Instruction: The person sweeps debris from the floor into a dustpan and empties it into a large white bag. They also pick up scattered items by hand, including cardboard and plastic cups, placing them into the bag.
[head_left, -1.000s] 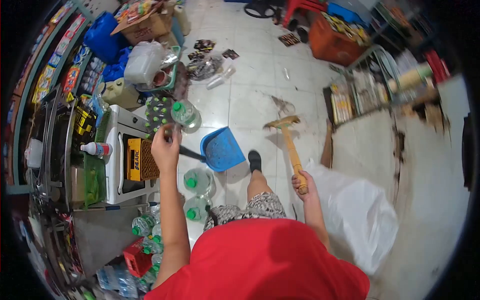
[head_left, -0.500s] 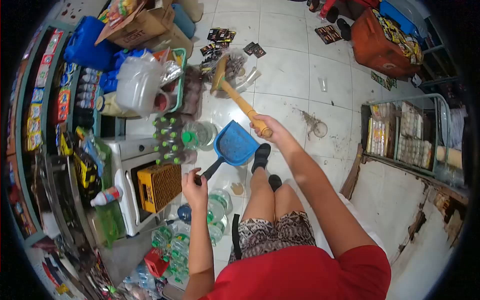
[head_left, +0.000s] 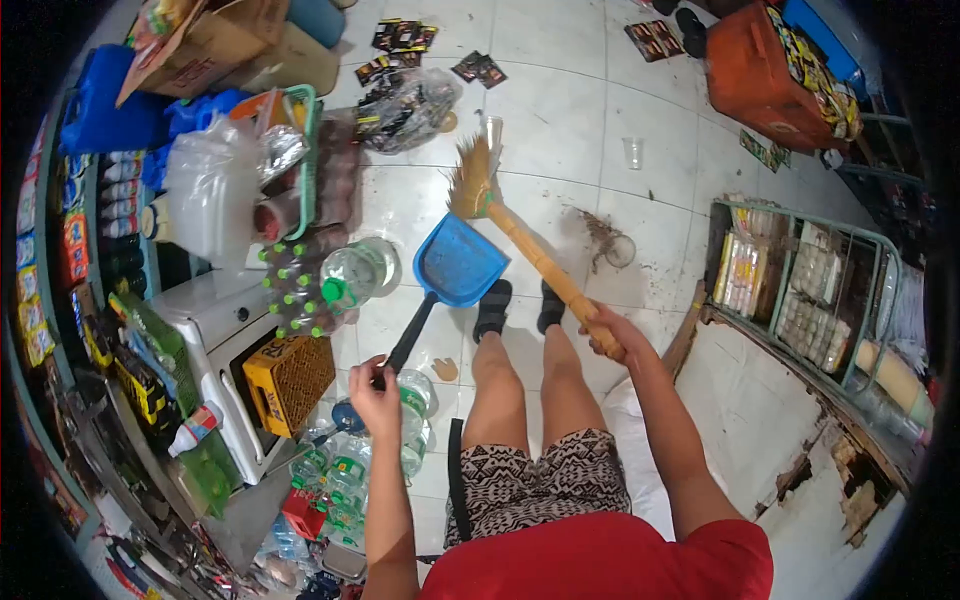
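Head view: left hand (head_left: pixel 376 392) holds blue dustpan (head_left: pixel 459 262), right hand (head_left: pixel 612 335) broom (head_left: pixel 510 225).

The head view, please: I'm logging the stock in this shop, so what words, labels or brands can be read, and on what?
None reads clearly now.
Yellow crate: dark lettering on its side, too blurred.
Cardboard box: print too blurred.
Shelf packets: labels too small.
Dark sachets on the floor: too small.
Orange crate: packet print illegible.
Blue dustpan in the left hand and broom in the right hand: no text.
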